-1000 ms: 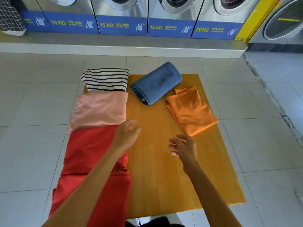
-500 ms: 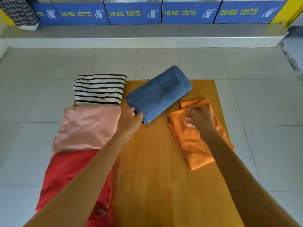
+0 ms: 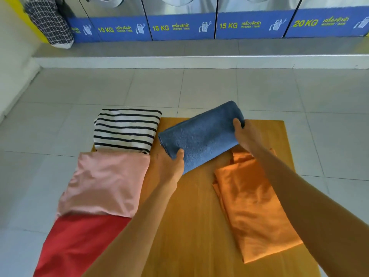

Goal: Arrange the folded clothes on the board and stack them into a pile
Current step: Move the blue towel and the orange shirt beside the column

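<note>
A folded blue towel (image 3: 201, 134) lies slantwise at the far end of the wooden board (image 3: 191, 232). My left hand (image 3: 169, 166) grips its near left end, thumb on top. My right hand (image 3: 246, 134) grips its far right end. An orange folded garment (image 3: 251, 204) lies on the board's right side, partly under my right forearm. Along the left edge sit a striped black-and-white garment (image 3: 125, 130), a pink one (image 3: 105, 182) and a red one (image 3: 79, 242) in a row.
The board rests on a grey tiled floor (image 3: 60, 108). A raised step (image 3: 199, 56) with a row of washing machines (image 3: 179, 25) runs along the far side. A black checked bag (image 3: 50, 23) hangs at far left.
Both hands reached forward from the bare board. The left took the blue towel's near end; the right left the orange garment and took the towel's far end. The view tilted and moved closer.
</note>
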Demonstrator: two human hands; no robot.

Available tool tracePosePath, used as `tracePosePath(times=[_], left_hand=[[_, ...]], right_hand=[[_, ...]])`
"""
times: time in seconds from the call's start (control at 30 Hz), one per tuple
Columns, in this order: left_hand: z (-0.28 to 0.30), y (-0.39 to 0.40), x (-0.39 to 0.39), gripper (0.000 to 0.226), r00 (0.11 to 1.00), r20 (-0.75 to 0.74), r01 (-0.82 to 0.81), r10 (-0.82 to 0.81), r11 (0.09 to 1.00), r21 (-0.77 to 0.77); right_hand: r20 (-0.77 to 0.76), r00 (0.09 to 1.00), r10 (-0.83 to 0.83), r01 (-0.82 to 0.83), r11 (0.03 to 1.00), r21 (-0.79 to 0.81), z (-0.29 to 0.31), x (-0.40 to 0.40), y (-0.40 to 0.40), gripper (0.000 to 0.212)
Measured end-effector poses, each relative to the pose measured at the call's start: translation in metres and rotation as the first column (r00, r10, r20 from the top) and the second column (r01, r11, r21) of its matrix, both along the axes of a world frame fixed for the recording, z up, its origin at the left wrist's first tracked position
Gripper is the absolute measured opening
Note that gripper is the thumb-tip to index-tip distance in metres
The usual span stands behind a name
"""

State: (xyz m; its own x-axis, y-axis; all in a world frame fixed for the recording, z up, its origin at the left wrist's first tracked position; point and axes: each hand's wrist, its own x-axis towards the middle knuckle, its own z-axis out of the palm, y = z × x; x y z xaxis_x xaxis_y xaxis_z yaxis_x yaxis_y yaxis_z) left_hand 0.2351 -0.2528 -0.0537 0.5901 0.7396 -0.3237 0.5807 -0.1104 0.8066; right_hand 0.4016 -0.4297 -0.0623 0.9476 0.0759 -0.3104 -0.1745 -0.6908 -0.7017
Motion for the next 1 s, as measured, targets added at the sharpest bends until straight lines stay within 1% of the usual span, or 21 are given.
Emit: tracePosePath(times=[0.03,0.1,0.17,0.23,0.33,0.47,0.57,0.67,0.77,0.8,0.83,0.87,0.9,0.93,0.97,1.0], left_hand=[[-0.001,0.012,0.005,0.064,0.999,0.011,0.041,-0.041,0.999,0.015],[0.003,0.036,0.016,0.049,0.989,-0.047,0.143,-0.139,0.987,0.075],[0.009,0.055,0.028,0.036,0.970,-0.107,0.234,-0.220,0.961,0.149],[0.014,0.069,0.040,0.030,0.959,-0.146,0.271,-0.244,0.940,0.206],[0.018,0.080,0.055,0.029,0.961,-0.163,0.260,-0.225,0.934,0.245],[0.016,0.081,0.063,0.036,0.960,-0.195,0.252,-0.204,0.930,0.267],[0.015,0.078,0.062,0.037,0.969,-0.192,0.204,-0.158,0.946,0.250],[0.018,0.070,0.058,0.045,0.989,-0.121,0.106,-0.080,0.969,0.224],[0.019,0.048,0.041,0.067,1.000,-0.021,0.021,-0.015,0.958,0.286],[0.017,0.037,0.031,0.069,1.000,0.016,-0.005,0.000,0.949,0.314],[0.014,0.026,0.020,0.066,0.998,0.056,-0.029,0.011,0.943,0.330],[0.011,0.013,0.009,0.061,0.997,0.083,-0.034,0.008,0.948,0.316],[0.007,-0.001,-0.003,0.055,0.997,0.079,-0.009,-0.013,0.963,0.270],[0.003,-0.017,-0.015,0.048,0.997,0.034,0.055,-0.063,0.976,0.209],[-0.001,-0.034,-0.027,0.042,0.988,-0.052,0.150,-0.143,0.973,0.174],[-0.004,-0.051,-0.039,0.037,0.961,-0.148,0.260,-0.234,0.948,0.183]], right_hand=[[0.033,0.999,-0.024,0.024,1.000,-0.006,-0.006,-0.004,0.001,0.047],[0.063,0.994,-0.089,0.090,0.996,-0.017,-0.014,-0.011,0.003,0.051],[0.095,0.991,-0.095,0.107,0.986,-0.131,-0.013,-0.013,0.005,0.049],[0.108,0.992,-0.062,0.083,0.975,-0.206,-0.013,-0.013,0.009,0.046],[0.087,0.995,-0.052,0.065,0.986,-0.156,-0.015,-0.013,0.017,0.047],[0.089,0.995,-0.041,0.059,0.977,-0.206,-0.013,-0.014,0.024,0.051],[0.073,0.996,-0.042,0.057,0.975,-0.217,-0.012,-0.014,0.022,0.051],[0.001,1.000,-0.014,0.013,0.983,-0.184,-0.008,-0.011,0.017,0.049],[-0.060,0.997,0.048,-0.056,0.990,-0.132,-0.001,-0.011,0.005,0.037],[-0.056,0.997,0.047,-0.052,0.993,-0.110,-0.002,-0.012,-0.003,0.031],[-0.036,0.999,0.030,-0.033,0.996,-0.084,0.000,-0.015,-0.011,0.027],[0.002,1.000,-0.004,0.004,0.999,-0.051,0.003,-0.020,-0.021,0.024],[0.027,0.998,-0.061,0.062,0.998,-0.032,0.006,-0.025,-0.033,0.019],[0.054,0.991,-0.124,0.125,0.992,-0.021,0.008,-0.033,-0.048,0.016],[0.080,0.980,-0.182,0.185,0.982,-0.026,0.013,-0.043,-0.063,0.026],[0.098,0.969,-0.228,0.234,0.971,-0.053,0.012,-0.054,-0.080,0.038]])
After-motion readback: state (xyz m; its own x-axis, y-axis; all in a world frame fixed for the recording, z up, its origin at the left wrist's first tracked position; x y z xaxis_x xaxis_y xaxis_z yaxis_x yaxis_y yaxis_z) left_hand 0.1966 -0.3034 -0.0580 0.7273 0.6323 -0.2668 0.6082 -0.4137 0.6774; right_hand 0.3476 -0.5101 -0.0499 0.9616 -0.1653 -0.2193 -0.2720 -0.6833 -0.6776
